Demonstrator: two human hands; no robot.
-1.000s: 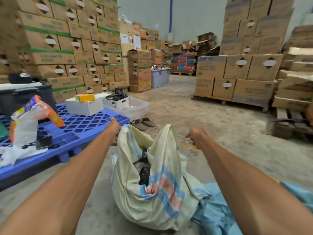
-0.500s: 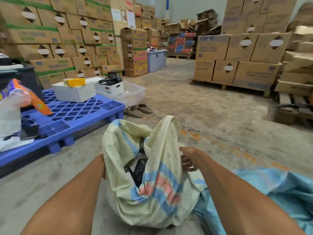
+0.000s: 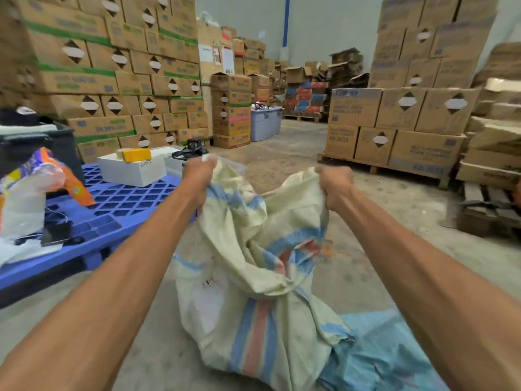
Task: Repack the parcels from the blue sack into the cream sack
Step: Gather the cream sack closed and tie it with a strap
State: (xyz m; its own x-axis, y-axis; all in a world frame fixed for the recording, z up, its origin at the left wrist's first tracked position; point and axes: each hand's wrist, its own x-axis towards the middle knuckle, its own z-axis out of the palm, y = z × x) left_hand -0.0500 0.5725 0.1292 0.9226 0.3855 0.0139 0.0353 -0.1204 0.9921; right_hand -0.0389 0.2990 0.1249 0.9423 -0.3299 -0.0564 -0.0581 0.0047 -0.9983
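Matt woven-plastic cream sack [image 3: 253,277]

Warehouse bay, concrete floor [image 3: 293,156].
Stacked cardboard cartons [image 3: 112,80] both sides; blue plastic pallet [image 3: 121,200] left; wooden pallet [image 3: 408,171] right; grey wall [image 3: 324,29] behind.

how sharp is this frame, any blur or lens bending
Head view: motion blur softens the cardboard boxes at the left edge and, slightly, the cream sack; the wide-angle lens bows the stacks and stretches the forearms; light is flat, no glare.
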